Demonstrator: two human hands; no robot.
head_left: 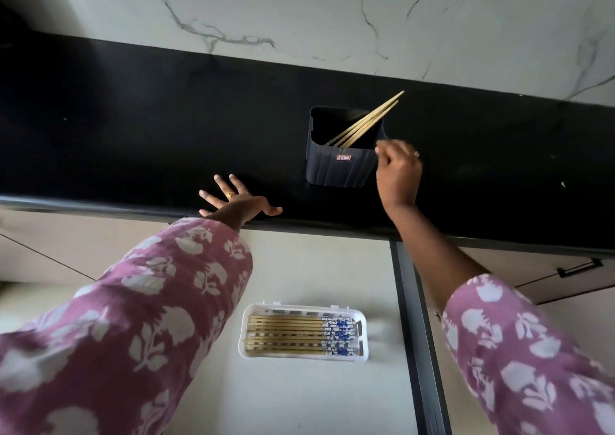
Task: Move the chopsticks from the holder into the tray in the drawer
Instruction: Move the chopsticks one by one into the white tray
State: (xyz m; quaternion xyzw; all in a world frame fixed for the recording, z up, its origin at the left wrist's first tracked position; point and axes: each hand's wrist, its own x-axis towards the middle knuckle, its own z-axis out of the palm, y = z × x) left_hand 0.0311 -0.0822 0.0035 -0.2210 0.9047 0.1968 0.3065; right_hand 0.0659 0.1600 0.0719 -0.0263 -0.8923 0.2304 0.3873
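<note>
Two hands reach over an open drawer (299, 268).

Left hand (233, 198): fingers straight and spread, palm down on the front edge of the black counter (133, 118), holding nothing.

Right hand (397, 171): fingers curled together just beside the holder's near right corner. The fingertips are blurred, so I cannot tell whether they pinch anything.

Holder (336, 168): black, square, open-topped, upright on the counter. It stands immediately left of the right hand and well to the right of the left hand. Contents: a few plain wooden chopsticks (366, 120) leaning to its far right corner, ends jutting past the rim, just beyond the right hand and apart from it.

Tray (361, 318): white, slotted, lying in the drawer below and between the two wrists, close to the left sleeve (149, 301). Contents: a flat row of sticks (286, 334), patterned blue-and-white ends toward the right arm.

Surroundings: a dark drawer rail (412, 301) under the right forearm, a cabinet handle (580, 267) right of that arm, and a veined marble wall (299, 8) beyond the counter.
</note>
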